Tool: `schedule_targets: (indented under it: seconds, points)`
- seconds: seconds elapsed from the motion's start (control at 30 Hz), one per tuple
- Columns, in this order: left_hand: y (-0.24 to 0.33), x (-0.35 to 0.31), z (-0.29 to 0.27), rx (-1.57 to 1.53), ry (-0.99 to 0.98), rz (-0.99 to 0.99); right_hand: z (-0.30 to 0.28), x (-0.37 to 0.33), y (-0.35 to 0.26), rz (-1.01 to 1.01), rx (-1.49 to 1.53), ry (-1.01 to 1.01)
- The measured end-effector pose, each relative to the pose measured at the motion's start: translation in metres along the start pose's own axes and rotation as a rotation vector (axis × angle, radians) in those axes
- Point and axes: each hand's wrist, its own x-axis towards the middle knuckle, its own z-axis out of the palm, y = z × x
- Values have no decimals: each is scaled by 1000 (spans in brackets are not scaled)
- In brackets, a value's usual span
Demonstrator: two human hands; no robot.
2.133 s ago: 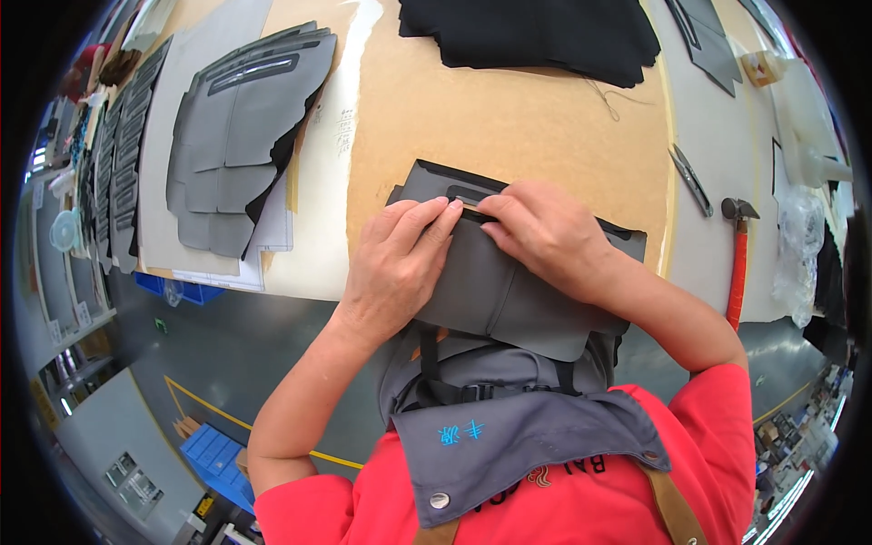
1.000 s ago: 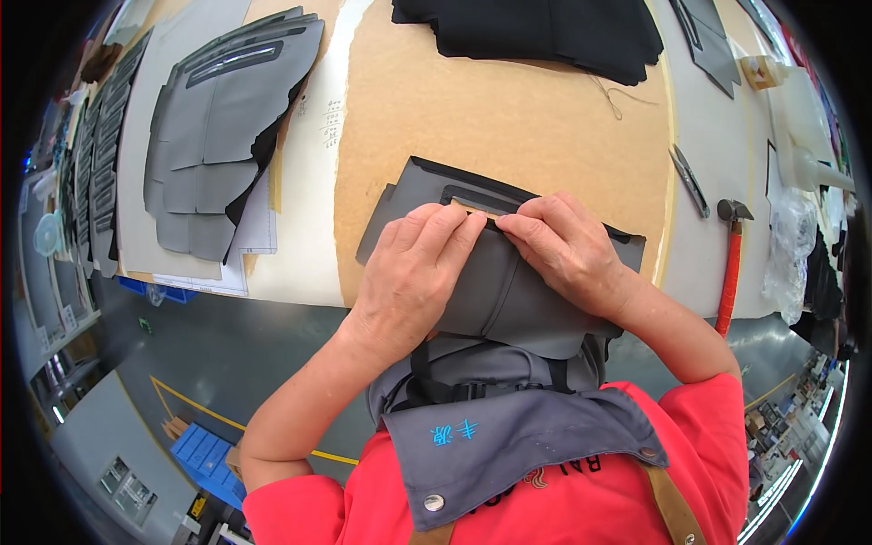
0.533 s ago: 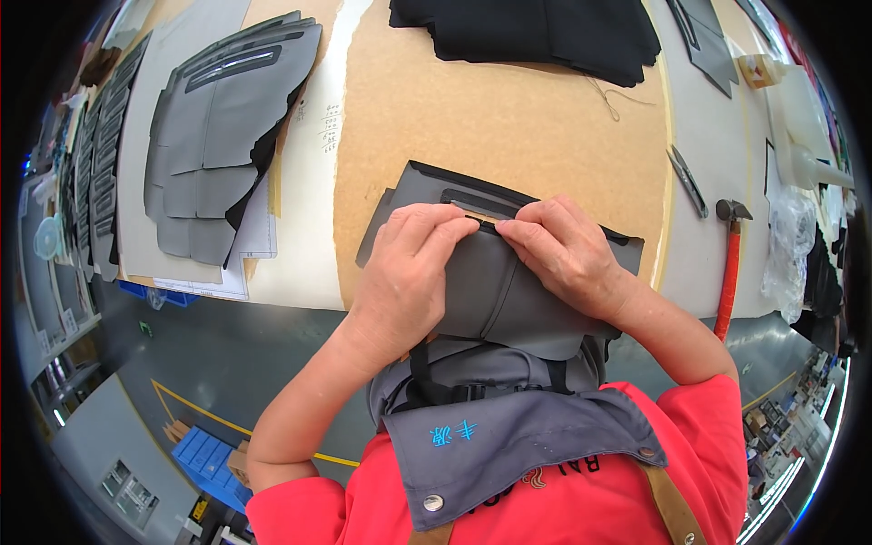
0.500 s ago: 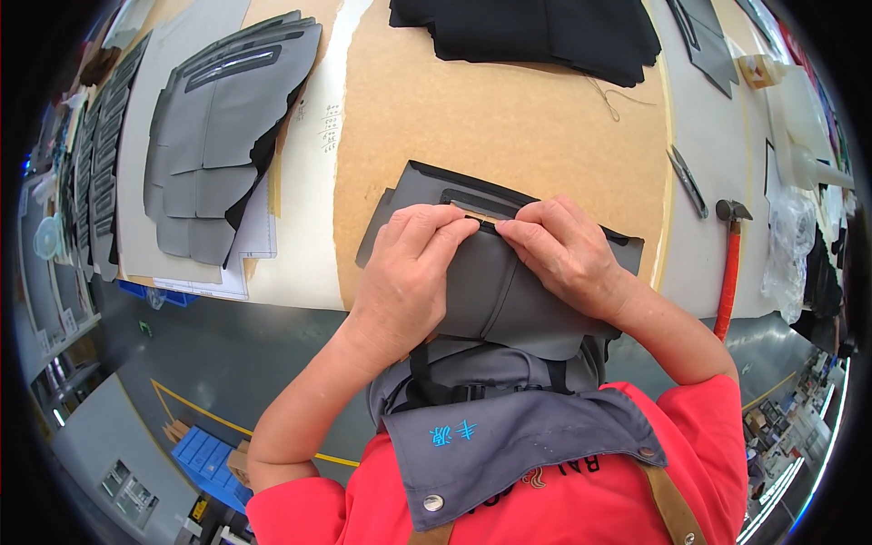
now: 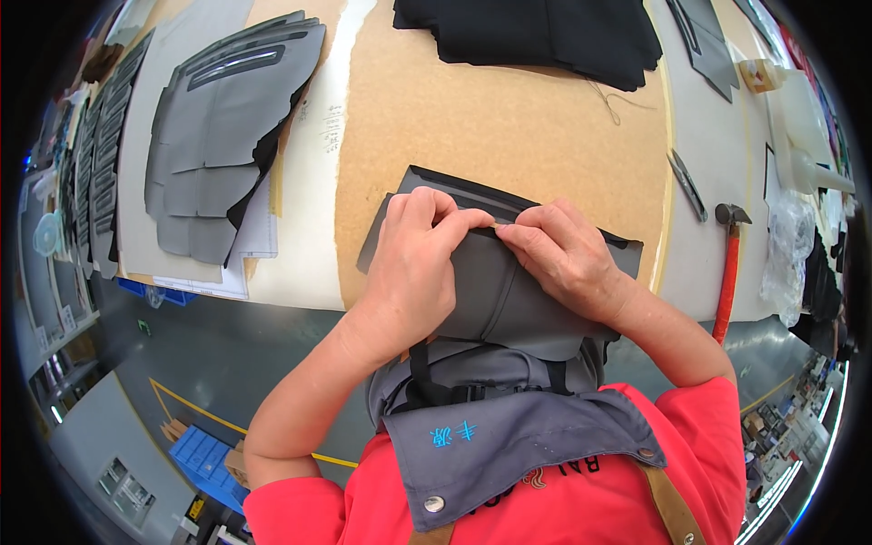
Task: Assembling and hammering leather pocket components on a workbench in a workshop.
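A grey fabric panel [image 5: 518, 304] with black edging lies at the table's near edge, and its lower part hangs toward my lap. My left hand [image 5: 413, 263] pinches the rim of the slot-like opening near its top, thumb and forefinger pressed together. Right beside it, my right hand [image 5: 565, 259] pinches the same rim, so the fingertips of both hands almost touch. The fingers cover most of the opening. A small tan bit shows between the fingertips, too small to make out.
A stack of grey panels [image 5: 213, 136] lies left, black fabric pieces [image 5: 536, 32] at the far side. To the right are small snips [image 5: 688, 186], a hammer [image 5: 729, 263] with a red handle, a clear plastic bag [image 5: 788, 254] and a whitish bottle [image 5: 804, 113].
My left hand's fingertips have shifted right along the opening, up against the right hand's. My right hand has hardly moved. The tan strip visible between the hands before is now mostly covered.
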Motion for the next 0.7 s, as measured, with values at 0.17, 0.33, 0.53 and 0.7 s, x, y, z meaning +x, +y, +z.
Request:
schedule_targets:
  seconds: [0.17, 0.33, 0.53, 0.7]
  points:
    - [-6, 0, -7, -102, -105, -3, 0, -1, 0, -2, -9, 2]
    - [-5, -2, -11, -191, -61, -41, 0, -1, 1, -3, -3, -1]
    - [-3, -17, 8, 157, 66, 185, -4, 2, -4, 71, 38, -12]
    - [0, -21, 11, 242, 90, 188, -11, -2, -5, 143, 124, -14]
